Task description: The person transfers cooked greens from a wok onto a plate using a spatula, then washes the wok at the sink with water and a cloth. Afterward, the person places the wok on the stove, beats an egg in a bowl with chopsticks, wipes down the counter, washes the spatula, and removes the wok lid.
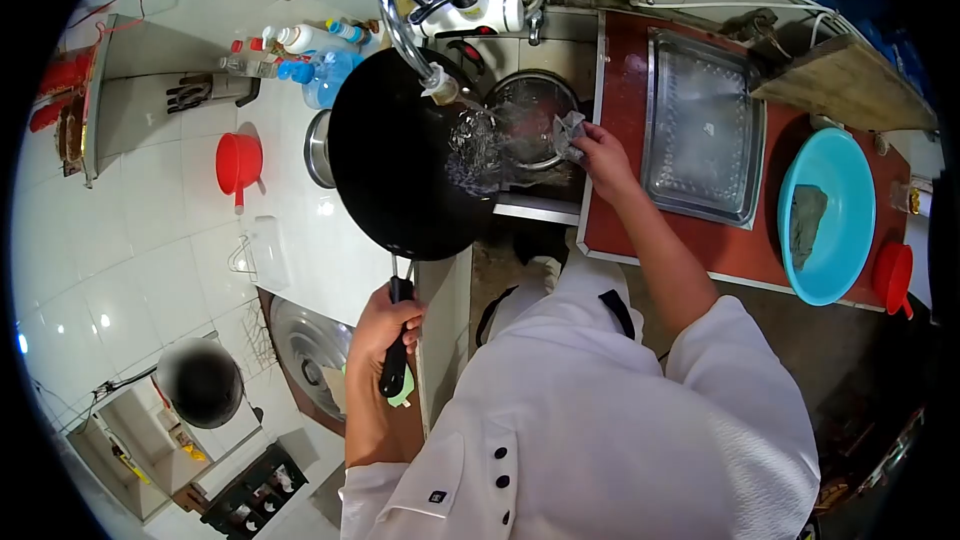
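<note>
My left hand (385,325) is wrapped round the black handle of a large black wok (385,160). The wok is tilted over the left side of the sink, beneath a curved faucet (400,30), and water splashes at its right edge. In my right hand (602,155) is a crumpled grey cloth (569,134), pinched between the fingers just right of the wok and apart from it. Below the cloth a round metal basin (535,105) sits in the sink, partly hidden by the splashing water.
Right of the sink, a metal tray (755,155) and a turquoise basin (860,210) holding a grey cloth stand on a red counter (622,70). Several bottles (330,75) are behind the wok. A red ladle-shaped scoop (238,162) hangs at left; another red scoop (890,275) is far right.
</note>
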The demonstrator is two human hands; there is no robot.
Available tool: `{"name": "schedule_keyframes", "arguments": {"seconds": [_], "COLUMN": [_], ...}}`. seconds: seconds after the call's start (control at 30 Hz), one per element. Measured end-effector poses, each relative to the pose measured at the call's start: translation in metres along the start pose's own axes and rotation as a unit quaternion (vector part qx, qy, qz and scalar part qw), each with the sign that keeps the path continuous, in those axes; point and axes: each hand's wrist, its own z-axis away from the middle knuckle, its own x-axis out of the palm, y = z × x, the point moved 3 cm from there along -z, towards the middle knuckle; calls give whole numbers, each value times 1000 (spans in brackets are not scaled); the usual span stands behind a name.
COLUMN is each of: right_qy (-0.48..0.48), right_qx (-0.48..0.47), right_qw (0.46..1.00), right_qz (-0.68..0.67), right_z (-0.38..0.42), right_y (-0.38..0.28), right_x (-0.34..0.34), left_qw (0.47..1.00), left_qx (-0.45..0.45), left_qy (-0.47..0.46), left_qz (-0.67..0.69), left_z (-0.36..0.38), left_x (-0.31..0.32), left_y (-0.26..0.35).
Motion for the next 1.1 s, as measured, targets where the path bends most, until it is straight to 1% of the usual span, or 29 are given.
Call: {"name": "schedule_keyframes", "arguments": {"seconds": [0.03, 0.07, 0.13, 0.2, 0.27, 0.3, 0.37, 0.5, 0.57, 0.6, 0.63, 0.67, 0.73, 0.77, 0.8, 0.87, 0.93, 0.97, 1.0, 1.07, 1.1], "right_qy": [-33, -34, -25, -34, -45, -50, -57, -59, -57, -61, -64, -64, -36, -21, -20, 7, 2, -7, -5, 38, 39], "right_qx": [18, 19, 32, 30, 24, 26, 26, 8, -5, -29, -52, -55, -92, -93, -95, -131, -134, -132, -133, -102, -100], "right_qw": [998, 998, 996, 995, 995, 994, 994, 995, 996, 996, 996, 996, 995, 995, 995, 991, 991, 991, 991, 994, 994], "right_qz": [-46, -49, -80, -85, -89, -89, -89, -75, -66, -54, -42, -40, -17, -24, -18, 14, 4, -13, -3, 4, 17], "right_z": [5, 8, 10, 13, 14, 17, 22, 31, 32, 31, 30, 28, 31, 34, 35, 40, 45, 49, 55, 65, 60], "right_y": [-4, -5, -5, -6, -10, -14, -21, -35, -40, -42, -44, -45, -55, -60, -64, -72, -78, -78, -82, -89, -85], "right_x": [-1, -2, -4, -6, -6, -5, -2, -1, -5, -9, -12, -17, -23, -27, -29, -37, -42, -42, -39, -34, -41], "left_qw": [999, 999, 996, 993, 979, 979, 966, 969, 981, 982, 989, 994, 997, 998, 991, 987, 963, 954, 951, 942, 938], "left_qx": [6, 6, 20, 30, 49, 51, 69, 71, 66, 69, 66, 64, 58, 39, 20, 7, -39, -49, -50, -48, -53], "left_qy": [25, 28, 69, 83, 128, 129, 159, 158, 127, 126, 99, 72, 49, -1, -52, -76, -163, -182, -190, -238, -251], "left_qz": [-24, -25, -59, -78, -149, -148, -193, -176, -127, -126, -88, -51, -26, 46, 118, 141, 209, 231, 238, 234, 231], "left_z": [4, 7, 14, 22, 30, 33, 36, 36, 38, 36, 31, 26, 16, 9, 2, -13, -29, -37, -45, -63, -70], "left_x": [0, 1, 1, 6, 7, 9, 10, 10, 15, 14, 13, 12, 11, 10, 10, 7, 7, 9, 8, 12, 13], "left_y": [3, 3, 2, 5, 5, 4, 2, -4, -4, -6, -10, -15, -25, -33, -41, -55, -70, -78, -86, -102, -108]}}
